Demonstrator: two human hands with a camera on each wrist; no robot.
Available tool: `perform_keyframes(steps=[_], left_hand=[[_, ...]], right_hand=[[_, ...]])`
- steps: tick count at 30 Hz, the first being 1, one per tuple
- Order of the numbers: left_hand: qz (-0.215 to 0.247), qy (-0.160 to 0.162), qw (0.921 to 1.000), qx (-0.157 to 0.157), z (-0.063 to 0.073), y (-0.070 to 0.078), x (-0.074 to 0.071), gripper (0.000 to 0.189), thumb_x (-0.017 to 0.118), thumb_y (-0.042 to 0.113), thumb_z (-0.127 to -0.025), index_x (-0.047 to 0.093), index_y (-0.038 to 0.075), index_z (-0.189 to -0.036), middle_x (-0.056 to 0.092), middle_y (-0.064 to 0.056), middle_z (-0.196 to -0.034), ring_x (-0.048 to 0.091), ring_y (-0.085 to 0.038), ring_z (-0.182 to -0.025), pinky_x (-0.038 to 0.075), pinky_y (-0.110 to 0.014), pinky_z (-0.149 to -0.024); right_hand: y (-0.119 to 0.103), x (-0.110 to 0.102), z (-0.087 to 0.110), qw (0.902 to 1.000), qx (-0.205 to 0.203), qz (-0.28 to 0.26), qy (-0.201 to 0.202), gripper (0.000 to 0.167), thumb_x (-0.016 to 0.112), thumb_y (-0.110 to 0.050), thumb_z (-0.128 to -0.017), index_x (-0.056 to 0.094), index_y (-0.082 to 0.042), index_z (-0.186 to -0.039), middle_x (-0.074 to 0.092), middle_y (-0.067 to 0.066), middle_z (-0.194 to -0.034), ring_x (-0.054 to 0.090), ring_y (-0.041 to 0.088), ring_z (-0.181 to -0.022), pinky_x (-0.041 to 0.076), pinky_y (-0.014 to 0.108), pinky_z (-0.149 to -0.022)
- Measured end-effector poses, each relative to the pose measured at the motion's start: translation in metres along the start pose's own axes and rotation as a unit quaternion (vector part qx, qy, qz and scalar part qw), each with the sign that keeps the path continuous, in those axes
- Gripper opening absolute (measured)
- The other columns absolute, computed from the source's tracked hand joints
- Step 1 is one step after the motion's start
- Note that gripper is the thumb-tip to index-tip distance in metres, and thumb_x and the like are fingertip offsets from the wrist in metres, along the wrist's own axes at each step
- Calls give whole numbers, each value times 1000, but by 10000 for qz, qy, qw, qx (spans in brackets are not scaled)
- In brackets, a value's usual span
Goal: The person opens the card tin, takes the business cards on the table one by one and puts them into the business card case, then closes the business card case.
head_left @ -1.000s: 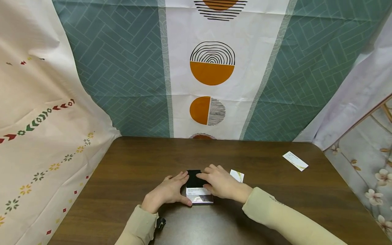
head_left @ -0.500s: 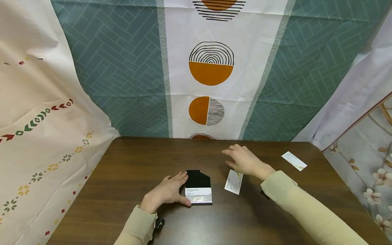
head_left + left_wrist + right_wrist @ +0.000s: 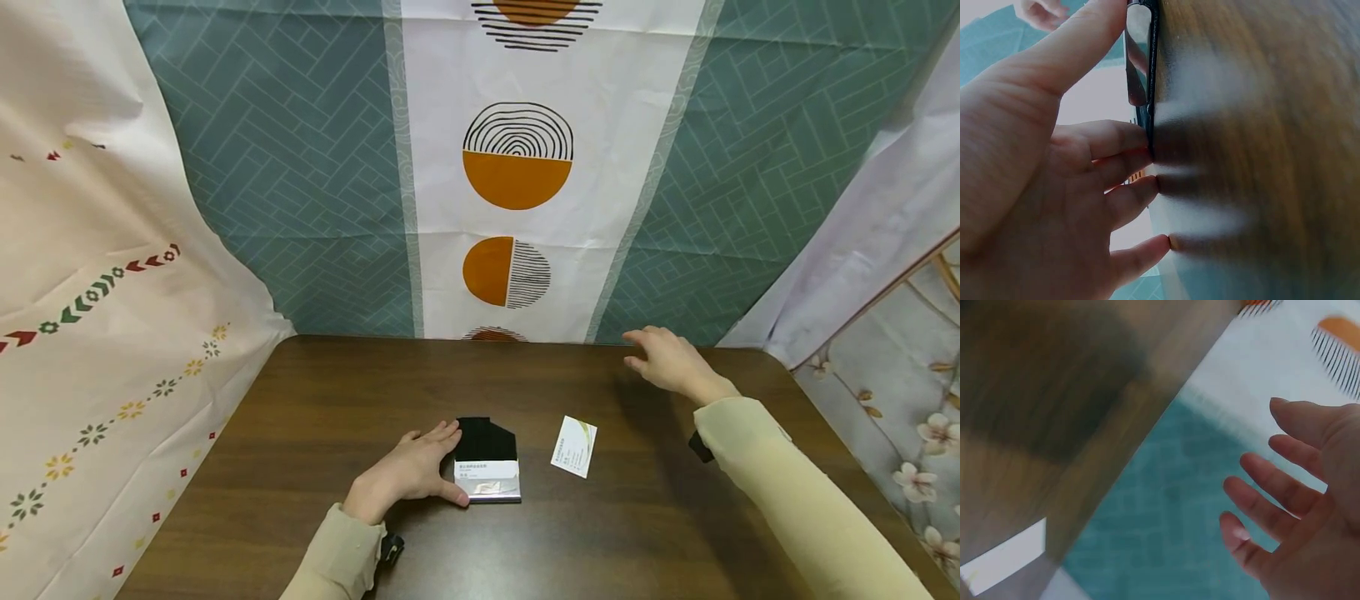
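In the head view a business card case (image 3: 487, 490) lies open at the middle of the table, with a black flap behind and a white card (image 3: 480, 469) under its silvery front band. My left hand (image 3: 411, 468) rests along its left side, fingers spread. The thumb touches the front left corner, while in the left wrist view several fingertips (image 3: 1159, 245) meet the tabletop. Off to the right, my right hand (image 3: 670, 360) hovers over the back of the table, holding nothing, fingers loosely bent. Near it in the right wrist view lies a white business card (image 3: 1007, 559).
Between the case and my right arm lies another business card (image 3: 574, 447), face up. The brown wooden table (image 3: 360, 383) ends at a patterned curtain (image 3: 337, 250) behind. More cloth (image 3: 97, 350) hangs along the left side and the right side.
My right hand has left the case and moved right, past the nearer card, to the back right, where it now covers the far card in the head view. My left hand stays put.
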State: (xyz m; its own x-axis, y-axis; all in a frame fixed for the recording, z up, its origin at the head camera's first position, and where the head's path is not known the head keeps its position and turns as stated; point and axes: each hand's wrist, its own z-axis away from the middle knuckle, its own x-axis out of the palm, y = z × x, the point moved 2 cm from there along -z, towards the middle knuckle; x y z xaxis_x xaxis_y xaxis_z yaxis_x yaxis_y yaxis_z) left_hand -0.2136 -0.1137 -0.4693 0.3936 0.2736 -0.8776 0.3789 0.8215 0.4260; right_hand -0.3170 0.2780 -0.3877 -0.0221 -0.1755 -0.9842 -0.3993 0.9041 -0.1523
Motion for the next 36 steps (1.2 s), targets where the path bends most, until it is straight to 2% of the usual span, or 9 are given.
perform_keyframes(steps=[2,6,9,13,21,25,29,33,36], left_hand=[[-10,6,10000,2,0,0,0,102,80,56,-72,39,2,-149,27,-10,-158,21,-28,-146,17,-58,-112],[-42,16,10000,-9,-1,-1,1,102,79,56,-73,39,3,-149,27,-9,-159,21,-28,-146,16,-57,-112],[-60,-10,10000,-9,-1,-1,2,102,79,56,-73,39,3,-150,27,-8,-159,21,-27,-146,16,-57,-113],[-73,-38,10000,-10,-2,-1,3,102,79,57,-73,38,4,-150,27,-8,-159,21,-27,-146,16,-57,-113],[-111,-4,9999,-18,-3,-1,3,103,79,58,-72,39,3,-150,27,-8,-159,21,-26,-146,17,-56,-113],[-120,0,9999,-29,-3,-2,3,103,79,58,-72,38,3,-150,26,-8,-159,21,-26,-146,17,-57,-112],[-105,-13,9999,-36,-3,-1,3,103,79,58,-72,38,4,-150,26,-8,-159,21,-26,-146,16,-57,-113],[-108,-4,9999,3,-2,-1,3,103,79,58,-72,38,3,-150,27,-8,-159,21,-27,-146,17,-57,-112],[-120,30,9999,50,-2,-1,3,104,79,58,-72,39,2,-149,27,-9,-158,22,-28,-146,18,-57,-112]], right_hand=[[14,-3,4,9998,194,-20,-65,48,65,-20,-95,54,5,-134,62,23,-112,58,42,-103,49,57,-78],[44,-3,15,9973,707,-31,-211,50,61,-22,-96,51,7,-136,56,31,-122,54,49,-110,47,61,-80],[68,-1,27,9923,1182,-18,-376,52,59,-24,-97,48,8,-136,50,36,-130,49,55,-113,46,65,-78],[96,5,46,9835,1682,-70,-663,56,56,-28,-97,45,10,-137,48,38,-131,48,57,-112,45,67,-74],[132,14,71,9745,2058,-286,-846,56,55,-33,-96,48,10,-130,49,38,-127,48,58,-110,46,66,-68],[144,19,81,9684,2207,-475,-1059,50,58,-37,-94,56,8,-115,59,31,-105,57,47,-90,46,56,-60],[149,22,92,9589,2429,-737,-1267,47,59,-47,-93,59,0,-91,55,14,-80,50,31,-73,41,48,-58],[156,24,96,9532,2569,-855,-1343,50,60,-52,-92,58,-3,-83,52,13,-79,49,31,-72,41,47,-59],[160,27,96,9539,2553,-889,-1305,45,63,-46,-91,57,-4,-79,50,11,-76,48,28,-71,41,43,-59]])
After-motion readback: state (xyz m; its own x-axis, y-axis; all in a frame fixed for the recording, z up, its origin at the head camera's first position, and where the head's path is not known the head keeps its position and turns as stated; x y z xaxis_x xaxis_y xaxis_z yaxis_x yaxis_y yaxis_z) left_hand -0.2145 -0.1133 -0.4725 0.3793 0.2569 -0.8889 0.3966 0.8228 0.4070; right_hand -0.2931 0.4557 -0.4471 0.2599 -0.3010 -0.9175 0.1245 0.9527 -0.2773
